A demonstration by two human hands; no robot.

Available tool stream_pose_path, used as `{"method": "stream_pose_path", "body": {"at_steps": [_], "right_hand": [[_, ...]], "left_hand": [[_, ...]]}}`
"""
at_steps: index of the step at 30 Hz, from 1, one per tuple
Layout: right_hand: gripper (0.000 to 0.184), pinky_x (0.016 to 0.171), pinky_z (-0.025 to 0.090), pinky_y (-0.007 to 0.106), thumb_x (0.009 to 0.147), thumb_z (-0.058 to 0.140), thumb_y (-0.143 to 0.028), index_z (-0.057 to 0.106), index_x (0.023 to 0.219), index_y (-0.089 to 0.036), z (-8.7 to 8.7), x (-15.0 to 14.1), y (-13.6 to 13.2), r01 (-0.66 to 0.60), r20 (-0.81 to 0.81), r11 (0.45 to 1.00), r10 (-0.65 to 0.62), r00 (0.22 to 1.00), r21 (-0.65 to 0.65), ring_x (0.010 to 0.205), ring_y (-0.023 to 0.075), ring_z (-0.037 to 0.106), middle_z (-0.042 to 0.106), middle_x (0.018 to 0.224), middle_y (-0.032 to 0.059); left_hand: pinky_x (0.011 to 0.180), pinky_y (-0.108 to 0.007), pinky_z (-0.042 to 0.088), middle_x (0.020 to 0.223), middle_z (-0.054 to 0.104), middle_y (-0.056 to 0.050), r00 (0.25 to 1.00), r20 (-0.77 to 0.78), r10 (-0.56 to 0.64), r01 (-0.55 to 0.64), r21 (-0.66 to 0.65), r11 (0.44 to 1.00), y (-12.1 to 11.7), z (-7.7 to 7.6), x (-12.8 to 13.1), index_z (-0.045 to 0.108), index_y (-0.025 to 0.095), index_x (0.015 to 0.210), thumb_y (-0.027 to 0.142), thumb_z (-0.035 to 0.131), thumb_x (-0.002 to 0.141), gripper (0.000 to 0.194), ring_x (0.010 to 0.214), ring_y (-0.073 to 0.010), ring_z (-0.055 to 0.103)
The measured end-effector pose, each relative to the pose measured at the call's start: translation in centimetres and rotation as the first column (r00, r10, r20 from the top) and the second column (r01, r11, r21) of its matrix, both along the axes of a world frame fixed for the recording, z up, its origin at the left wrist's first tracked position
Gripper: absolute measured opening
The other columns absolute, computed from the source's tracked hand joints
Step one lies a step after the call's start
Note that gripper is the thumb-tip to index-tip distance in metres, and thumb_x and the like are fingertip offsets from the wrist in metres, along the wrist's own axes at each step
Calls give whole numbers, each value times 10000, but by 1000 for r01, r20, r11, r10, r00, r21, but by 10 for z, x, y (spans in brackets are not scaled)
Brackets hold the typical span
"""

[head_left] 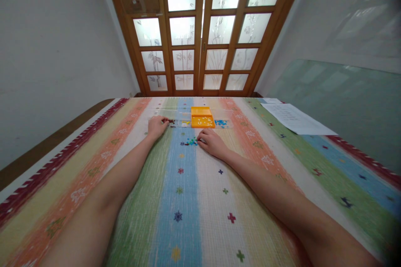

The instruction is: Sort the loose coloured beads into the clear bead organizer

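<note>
My left hand (157,127) is at the left end of a row of small open boxes, its fingertips pinched together beside a cluster of dark brown pieces (171,122). What is in that pinch, if anything, is too small to make out. My right hand (210,141) rests on the cloth, fingers curled and closed at the edge of a small mixed pile of blue, green and brown pieces (191,142). Whatever those fingers hold is hidden. Between and beyond the hands stands an open orange box (203,126) with white pieces in it.
Yellow pieces (186,123) lie left of the orange box and blue pieces (221,124) right of it, in clear plastic containers. A striped tablecloth (178,233) covers the table. Paper sheets (294,119) lie at the far right. Glazed wooden doors (200,33) stand behind.
</note>
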State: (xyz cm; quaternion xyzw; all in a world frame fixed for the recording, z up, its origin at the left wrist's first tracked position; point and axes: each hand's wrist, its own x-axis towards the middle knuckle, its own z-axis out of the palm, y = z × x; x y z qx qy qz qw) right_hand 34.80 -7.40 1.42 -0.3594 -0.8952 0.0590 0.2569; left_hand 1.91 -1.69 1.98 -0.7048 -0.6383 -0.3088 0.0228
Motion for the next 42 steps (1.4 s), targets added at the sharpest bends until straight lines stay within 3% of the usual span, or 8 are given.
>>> {"method": "stream_pose_path", "body": {"at_steps": [6, 13, 17, 20, 25, 32, 39, 42], "right_hand": [[69, 905, 439, 338, 959, 639, -228, 707, 964, -216, -5, -2, 4, -7, -9, 1000, 6, 1000, -15, 1026, 212, 568, 647, 1058, 72], [99, 933, 439, 346, 970, 623, -243, 707, 923, -220, 4, 7, 6, 8, -101, 1000, -9, 995, -9, 1030, 210, 575, 659, 1061, 69], [142, 932, 444, 369, 981, 589, -280, 717, 951, -227, 25, 36, 30, 167, -186, 986, -160, 970, 25, 1038, 232, 584, 671, 1053, 84], [165, 834, 443, 337, 965, 572, -272, 718, 936, -201, 32, 66, 57, 331, -177, 942, -317, 932, 51, 949, 226, 592, 680, 966, 87], [173, 724, 402, 295, 936, 565, -241, 728, 937, -183, 17, 103, 90, 466, -94, 885, -462, 882, 19, 828, 190, 597, 716, 932, 65], [186, 759, 426, 285, 939, 609, -286, 776, 983, -218, -5, 106, 100, 579, -22, 812, -582, 813, -69, 862, 199, 634, 758, 978, 67], [193, 776, 444, 294, 944, 612, -281, 781, 1019, -224, -5, 102, 99, 581, -53, 810, -585, 809, -73, 889, 213, 654, 769, 992, 68], [200, 765, 448, 296, 945, 593, -250, 778, 1016, -217, -4, 95, 93, 538, -90, 840, -542, 835, -64, 889, 212, 655, 767, 1000, 70]], "left_hand": [[940, -398, 451, 978, 760, -77, 999, 24, -45, 45, 0, 999, -2, -1, 9, 802, 236, 1003, 310, 609, 901, 230, 973, -265, 632], [961, -422, 441, 1000, 727, -88, 959, -73, -274, 275, -1, 961, -21, 1, 33, 783, 227, 965, 311, 584, 928, 218, 1015, -275, 595], [955, -412, 441, 992, 712, -77, 902, -98, -421, 420, -28, 907, -31, 2, 47, 773, 237, 953, 318, 599, 926, 193, 1017, -266, 576], [964, -405, 443, 1021, 709, -71, 857, -98, -505, 501, -68, 863, -35, 2, 55, 767, 249, 953, 316, 595, 935, 185, 1017, -257, 573], [954, -384, 444, 988, 702, -62, 806, -90, -586, 577, -105, 810, -38, 2, 59, 766, 256, 957, 304, 598, 941, 176, 1003, -245, 582], [947, -365, 443, 980, 697, -51, 787, -65, -614, 607, -100, 788, -37, -1, 56, 765, 241, 957, 303, 632, 929, 149, 1007, -233, 595], [949, -368, 448, 988, 692, -61, 782, -25, -623, 617, -104, 780, -37, -2, 54, 773, 231, 962, 312, 656, 912, 150, 1019, -237, 594], [940, -367, 451, 984, 693, -61, 783, -23, -622, 617, -104, 780, -37, -2, 54, 772, 224, 953, 305, 648, 916, 152, 1018, -239, 593]]}}
